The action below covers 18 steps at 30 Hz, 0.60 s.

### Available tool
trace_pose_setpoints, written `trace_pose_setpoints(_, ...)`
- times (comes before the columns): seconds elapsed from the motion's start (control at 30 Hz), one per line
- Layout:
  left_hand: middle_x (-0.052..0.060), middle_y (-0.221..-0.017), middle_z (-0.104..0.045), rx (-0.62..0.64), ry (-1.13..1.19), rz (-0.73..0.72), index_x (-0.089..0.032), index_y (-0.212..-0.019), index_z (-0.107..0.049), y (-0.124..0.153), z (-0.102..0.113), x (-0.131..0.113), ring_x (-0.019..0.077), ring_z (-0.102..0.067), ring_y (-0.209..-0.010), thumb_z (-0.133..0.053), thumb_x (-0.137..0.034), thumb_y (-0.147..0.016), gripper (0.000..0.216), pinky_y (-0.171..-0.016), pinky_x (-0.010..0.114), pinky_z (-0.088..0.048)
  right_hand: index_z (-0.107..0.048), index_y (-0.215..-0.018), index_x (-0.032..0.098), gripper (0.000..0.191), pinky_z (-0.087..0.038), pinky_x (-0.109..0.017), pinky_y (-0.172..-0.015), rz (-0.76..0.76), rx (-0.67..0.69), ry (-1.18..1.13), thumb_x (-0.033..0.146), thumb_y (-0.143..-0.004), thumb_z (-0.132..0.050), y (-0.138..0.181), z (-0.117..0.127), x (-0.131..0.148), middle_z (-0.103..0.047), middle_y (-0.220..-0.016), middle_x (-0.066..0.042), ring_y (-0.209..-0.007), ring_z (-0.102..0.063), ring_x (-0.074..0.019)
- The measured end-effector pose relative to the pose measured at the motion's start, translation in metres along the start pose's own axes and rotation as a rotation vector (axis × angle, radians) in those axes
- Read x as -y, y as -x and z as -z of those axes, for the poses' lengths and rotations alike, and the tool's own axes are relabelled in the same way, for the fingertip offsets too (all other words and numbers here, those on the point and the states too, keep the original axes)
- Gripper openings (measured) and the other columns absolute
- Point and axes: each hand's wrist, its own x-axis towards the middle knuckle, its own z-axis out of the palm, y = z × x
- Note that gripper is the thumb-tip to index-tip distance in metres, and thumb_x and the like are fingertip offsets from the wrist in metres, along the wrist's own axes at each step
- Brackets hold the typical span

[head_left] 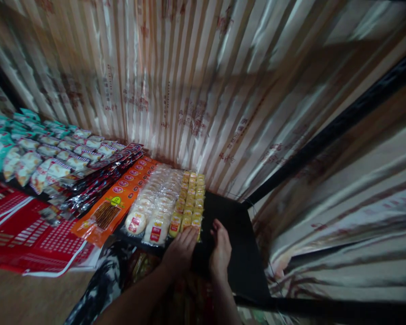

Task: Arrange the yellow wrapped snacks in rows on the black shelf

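Small yellow snack packets (191,194) stand in narrow rows on the black shelf (237,239). My left hand (181,250) rests its outstretched fingers against the front of these rows; it is open, and its fingertips cover part of the nearest packets. Just right of the rows, my right hand (222,248) is held edge-on above the bare black surface, open and apart from the packets. To the left of the yellow packets are rows of round white crackers (159,201) in clear wrappers with red labels.
Left along the shelf lie orange snack bags (108,212), dark red packets (98,180) and white-and-teal bags (50,149). Red printed sheeting (47,239) hangs below them. Pleated printed plastic sheeting (189,90) covers the back, and a black metal bar (318,135) slants at the right.
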Motion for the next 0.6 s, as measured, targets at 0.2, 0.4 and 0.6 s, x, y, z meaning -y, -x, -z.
trace_pose_setpoints(0.2,0.010,-0.139,-0.044,-0.033,-0.020,0.020,-0.013,-0.135,-0.039,-0.001,-0.001,0.001,0.0200,-0.034,-0.131,-0.032,-0.023,-0.092,0.045,-0.104,0.033,-0.035,-0.066,-0.100,0.019,0.034,-0.038,-0.040,-0.102,0.176,0.255,0.265,0.038,-0.077,-0.050,0.046,0.008,-0.016,-0.060,-0.118,-0.012,-0.112,-0.054,-0.0215)
trace_pose_setpoints(0.4,0.008,-0.136,-0.047,-0.050,0.096,0.028,-0.015,-0.132,-0.043,0.022,0.010,-0.020,0.0209,-0.039,-0.126,-0.031,-0.020,-0.091,0.043,-0.102,0.035,-0.037,-0.062,-0.108,0.017,0.037,-0.036,-0.043,-0.104,0.249,0.253,0.303,0.031,-0.079,-0.043,0.053,0.014,-0.008,-0.053,-0.127,-0.012,-0.117,-0.049,-0.0214)
trace_pose_setpoints(0.6,0.012,-0.126,-0.053,0.042,0.323,0.260,-0.013,-0.125,-0.049,0.111,0.012,-0.046,0.0207,-0.045,-0.120,-0.041,-0.020,-0.084,0.042,-0.103,0.039,-0.037,-0.062,-0.106,0.018,0.034,-0.040,-0.043,-0.099,0.261,0.283,0.370,0.031,-0.083,-0.040,0.114,0.024,-0.017,-0.062,-0.113,-0.012,-0.109,-0.056,-0.0220)
